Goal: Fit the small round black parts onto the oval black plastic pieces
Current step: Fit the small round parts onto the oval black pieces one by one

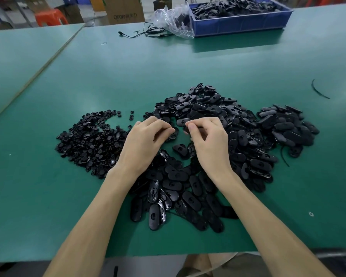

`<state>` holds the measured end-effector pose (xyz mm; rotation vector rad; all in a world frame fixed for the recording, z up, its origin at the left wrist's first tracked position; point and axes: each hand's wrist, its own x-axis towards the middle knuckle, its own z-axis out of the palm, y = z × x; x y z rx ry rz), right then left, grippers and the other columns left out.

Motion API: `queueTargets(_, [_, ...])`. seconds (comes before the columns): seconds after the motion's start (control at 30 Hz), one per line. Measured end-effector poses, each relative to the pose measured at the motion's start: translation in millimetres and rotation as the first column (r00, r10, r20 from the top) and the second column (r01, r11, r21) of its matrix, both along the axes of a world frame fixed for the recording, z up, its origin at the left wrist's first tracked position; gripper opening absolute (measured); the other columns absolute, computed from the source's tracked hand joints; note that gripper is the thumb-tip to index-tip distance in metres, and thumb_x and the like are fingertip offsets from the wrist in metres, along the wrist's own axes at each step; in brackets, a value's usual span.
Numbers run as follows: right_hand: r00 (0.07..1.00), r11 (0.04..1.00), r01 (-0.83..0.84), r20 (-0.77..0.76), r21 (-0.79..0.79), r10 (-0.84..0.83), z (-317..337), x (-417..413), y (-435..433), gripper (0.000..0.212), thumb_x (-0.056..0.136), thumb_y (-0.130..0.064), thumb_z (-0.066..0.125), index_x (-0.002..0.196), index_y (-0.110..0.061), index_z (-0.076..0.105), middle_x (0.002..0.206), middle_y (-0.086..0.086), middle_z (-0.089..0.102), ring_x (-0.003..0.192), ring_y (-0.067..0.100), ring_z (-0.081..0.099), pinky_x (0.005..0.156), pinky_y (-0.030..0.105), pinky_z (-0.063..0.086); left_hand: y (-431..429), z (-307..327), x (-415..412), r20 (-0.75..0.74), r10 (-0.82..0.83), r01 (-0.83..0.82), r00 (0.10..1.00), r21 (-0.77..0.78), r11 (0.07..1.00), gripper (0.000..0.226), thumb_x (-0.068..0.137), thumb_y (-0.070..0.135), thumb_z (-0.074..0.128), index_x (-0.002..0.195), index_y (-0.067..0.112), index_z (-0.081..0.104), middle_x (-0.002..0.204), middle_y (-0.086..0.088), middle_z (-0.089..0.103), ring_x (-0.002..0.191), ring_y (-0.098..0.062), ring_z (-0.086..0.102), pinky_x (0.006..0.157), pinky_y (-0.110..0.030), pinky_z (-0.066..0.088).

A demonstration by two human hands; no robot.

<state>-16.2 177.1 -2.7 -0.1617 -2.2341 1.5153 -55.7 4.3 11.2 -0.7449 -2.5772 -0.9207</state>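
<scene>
Green table; L hand, R hand curled over oval pcs.

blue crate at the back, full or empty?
Full: the blue crate holds black parts heaped up to its rim.

From my end, the small round parts were heaped on the table at the left; the oval pieces spread right of them, from mid-table down toward the near edge, with a separate clump further right; left hand and right hand sat side by side over the middle; far back right was a crate full of parts, a plastic bag against its left side, cables left of that; a cardboard box stood behind the table.
</scene>
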Motion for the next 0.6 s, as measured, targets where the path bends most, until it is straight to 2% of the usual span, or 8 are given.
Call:
queueTargets(0.1, [0.999,0.999,-0.034,0.016,0.015,0.034,-0.7,-0.5,-0.6,0.019,0.102,-0.019,0.069,0.117,-0.013,0.077,0.122,-0.003,0.059,0.100,-0.001,0.066,0.088,0.008,0.048,1.8,1.0,2.2,0.015,-0.006,0.005,1.000,0.030,1.000,0.016,0.100,0.027,0.067,0.100,0.013,0.074,0.092,0.003,0.067,0.081,-0.019,0.061,0.080,-0.043,0.052])
queueTargets(0.2, [0.996,0.997,-0.077,0.040,-0.015,0.077,-1.4,-0.3,0.7,0.026,0.099,-0.020,0.072,0.125,-0.015,0.075,0.127,-0.005,0.061,0.106,-0.001,0.068,0.091,0.007,0.048,2.0,1.3,2.5,0.073,-0.025,0.016,0.997,0.124,0.992,0.011,0.101,0.019,0.066,0.098,0.011,0.073,0.085,0.000,0.066,0.068,-0.015,0.064,0.072,-0.031,0.052])
queueTargets(0.3, [0.995,0.993,-0.092,0.026,-0.078,0.094,-1.4,-0.4,0.3,0.016,0.103,-0.019,0.068,0.115,-0.014,0.077,0.115,0.001,0.073,0.094,0.003,0.075,0.087,0.015,0.056,1.8,0.8,1.6,0.083,-0.018,0.004,0.996,0.169,0.986,0.010,0.102,0.011,0.064,0.096,0.008,0.070,0.083,0.000,0.064,0.063,-0.015,0.064,0.067,-0.022,0.050])
queueTargets(0.4, [0.993,0.979,-0.115,0.004,-0.169,0.117,-1.4,0.2,-0.1,0.014,0.107,-0.015,0.060,0.108,-0.011,0.073,0.101,0.006,0.077,0.080,0.009,0.078,0.073,0.021,0.060,2.9,0.1,1.0,0.091,-0.030,0.010,0.995,0.216,0.976,0.011,0.103,0.007,0.061,0.095,0.005,0.069,0.085,-0.002,0.064,0.061,-0.017,0.062,0.067,-0.024,0.051])
queueTargets(0.5, [0.993,0.965,-0.118,-0.014,-0.235,0.118,-1.6,0.6,1.5,0.012,0.107,-0.009,0.057,0.108,-0.013,0.068,0.094,0.001,0.077,0.077,0.016,0.079,0.070,0.032,0.063,4.2,-0.1,1.1,0.107,-0.044,0.017,0.993,0.242,0.970,0.011,0.103,0.007,0.061,0.096,0.008,0.070,0.085,-0.001,0.063,0.063,-0.018,0.062,0.069,-0.027,0.053])
queueTargets(0.6, [0.993,0.960,-0.120,-0.010,-0.252,0.121,-2.2,0.2,2.4,0.013,0.106,-0.006,0.056,0.108,-0.013,0.067,0.094,0.001,0.077,0.078,0.016,0.080,0.070,0.031,0.063,6.1,-0.5,1.8,0.142,-0.063,0.022,0.988,0.272,0.962,0.012,0.102,0.005,0.061,0.100,0.011,0.072,0.090,0.000,0.061,0.066,-0.017,0.063,0.070,-0.027,0.054])
